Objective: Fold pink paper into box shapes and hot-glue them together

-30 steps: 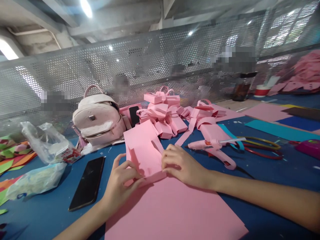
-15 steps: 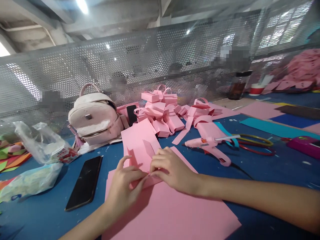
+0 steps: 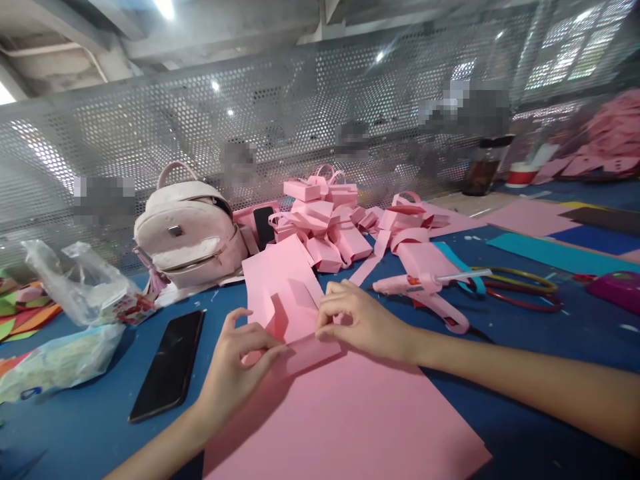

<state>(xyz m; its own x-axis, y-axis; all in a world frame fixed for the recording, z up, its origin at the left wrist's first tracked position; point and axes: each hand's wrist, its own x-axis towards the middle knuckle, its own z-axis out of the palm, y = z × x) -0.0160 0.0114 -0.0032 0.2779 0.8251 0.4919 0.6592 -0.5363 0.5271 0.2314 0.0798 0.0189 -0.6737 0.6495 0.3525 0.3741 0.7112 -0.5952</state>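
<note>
A folded pink paper piece (image 3: 313, 350) lies over large pink sheets (image 3: 350, 420) in front of me, its flaps standing up. My left hand (image 3: 243, 363) pinches the left end of its near folded edge between thumb and finger. At the right end of that edge, my right hand (image 3: 363, 323) is closed in a pinch on the same paper. A pink glue gun (image 3: 425, 290) rests on the blue table to the right of my right hand. Behind the paper is a heap of small pink paper boxes with handles (image 3: 325, 220).
A black phone (image 3: 169, 365), plastic bags (image 3: 65, 360) and a pale backpack (image 3: 193, 233) are at the left. Rings of tape (image 3: 525, 290), a purple object (image 3: 617, 293), coloured sheets and a dark jar (image 3: 483, 167) are at the right. A perforated metal screen (image 3: 300, 107) stands behind.
My hands have moved apart along the folded edge, the left going left and the right going right and slightly up. More of the edge shows between them.
</note>
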